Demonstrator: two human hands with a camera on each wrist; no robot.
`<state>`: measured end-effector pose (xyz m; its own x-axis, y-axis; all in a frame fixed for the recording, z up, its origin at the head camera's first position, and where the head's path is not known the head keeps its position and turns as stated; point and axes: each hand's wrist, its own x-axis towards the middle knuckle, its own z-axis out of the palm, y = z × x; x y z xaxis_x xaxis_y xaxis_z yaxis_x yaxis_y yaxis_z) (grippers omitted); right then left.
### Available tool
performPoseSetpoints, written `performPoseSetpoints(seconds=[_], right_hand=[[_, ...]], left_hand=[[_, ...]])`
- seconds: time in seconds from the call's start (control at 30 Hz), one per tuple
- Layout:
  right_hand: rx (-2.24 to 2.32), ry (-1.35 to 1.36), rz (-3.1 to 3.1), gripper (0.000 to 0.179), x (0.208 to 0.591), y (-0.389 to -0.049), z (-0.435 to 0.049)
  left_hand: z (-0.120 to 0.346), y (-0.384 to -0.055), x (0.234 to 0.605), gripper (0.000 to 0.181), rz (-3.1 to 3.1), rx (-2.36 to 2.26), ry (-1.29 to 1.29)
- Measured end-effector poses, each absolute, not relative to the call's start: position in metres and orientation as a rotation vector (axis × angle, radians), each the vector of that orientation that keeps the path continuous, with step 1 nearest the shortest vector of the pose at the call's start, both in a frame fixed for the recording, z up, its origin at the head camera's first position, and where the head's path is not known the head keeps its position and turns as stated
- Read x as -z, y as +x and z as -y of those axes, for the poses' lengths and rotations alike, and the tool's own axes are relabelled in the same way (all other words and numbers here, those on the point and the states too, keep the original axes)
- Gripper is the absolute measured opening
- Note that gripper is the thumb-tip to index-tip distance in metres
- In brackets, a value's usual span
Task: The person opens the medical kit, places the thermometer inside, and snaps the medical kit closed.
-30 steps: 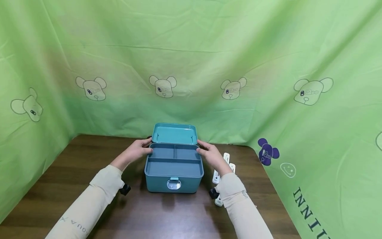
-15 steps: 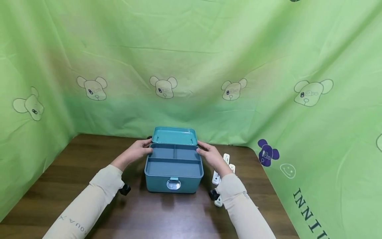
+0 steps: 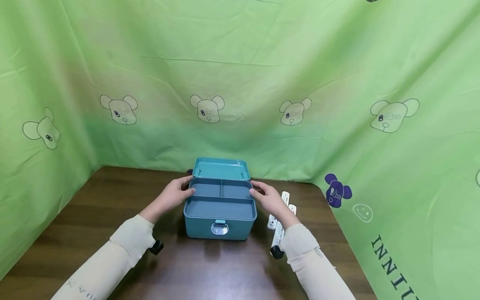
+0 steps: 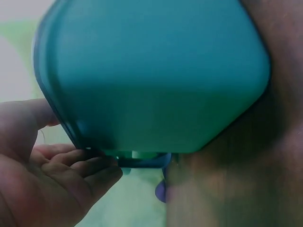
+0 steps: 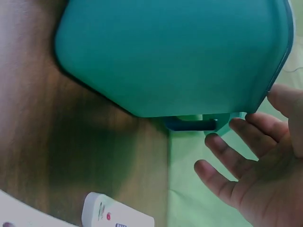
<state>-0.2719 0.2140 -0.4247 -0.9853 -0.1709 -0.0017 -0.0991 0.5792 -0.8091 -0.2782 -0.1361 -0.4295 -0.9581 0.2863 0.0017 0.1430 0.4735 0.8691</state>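
Observation:
A blue-green storage box [image 3: 220, 228] stands on the table with its lid [image 3: 221, 168] tipped back. Its inner tray [image 3: 220, 208] has one long front compartment and two smaller rear ones, nothing visible in them. My left hand [image 3: 171, 196] holds the rear left corner, thumb over the rim and fingers behind, as the left wrist view shows. At the rear right corner is my right hand [image 3: 271, 201]. In the right wrist view its fingers [image 5: 227, 153] are spread and fairly straight, thumb and index tip at the box edge. A clear latch [image 3: 219, 227] sits on the front.
Several long white pieces with dark print [image 3: 286, 198] lie right of the box, partly under my right forearm. One white piece [image 5: 116, 210] shows red and dark marks. Green printed cloth [image 3: 240, 137] closes off the back and sides of the brown table [image 3: 123, 183].
The lid tilted slightly lower, then stayed back. My right hand and forearm have shifted a little rightward, outward from the box. The left hand keeps its place at the corner.

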Motion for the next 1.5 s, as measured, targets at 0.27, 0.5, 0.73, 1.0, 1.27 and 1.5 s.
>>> performPoseSetpoints(seconds=[0.27, 0.5, 0.73, 1.0, 1.27, 1.5], right_hand=[[1.209, -0.391, -2.860, 0.053, 0.424, -0.246, -0.233], [0.771, -0.757, -3.094, 0.052, 0.428, -0.219, -0.251], [0.744, -0.652, -3.212, 0.054, 0.437, -0.197, -0.271], [1.036, -0.252, -3.238, 0.056, 0.455, -0.177, -0.299], [0.896, 0.089, -3.138, 0.064, 0.475, -0.177, -0.315], [0.703, 0.314, -3.094, 0.071, 0.494, -0.177, -0.312]], left_hand=[[0.140, -0.250, 0.437, 0.075, -2.552, -1.513, 0.430], [0.145, -0.225, 0.445, 0.099, -2.611, -1.415, 0.477], [0.145, -0.209, 0.451, 0.103, -2.674, -1.405, 0.438], [0.138, -0.203, 0.449, 0.098, -2.694, -1.388, 0.445], [0.133, -0.203, 0.439, 0.095, -2.692, -1.318, 0.419], [0.132, -0.201, 0.435, 0.094, -2.699, -1.315, 0.387]])
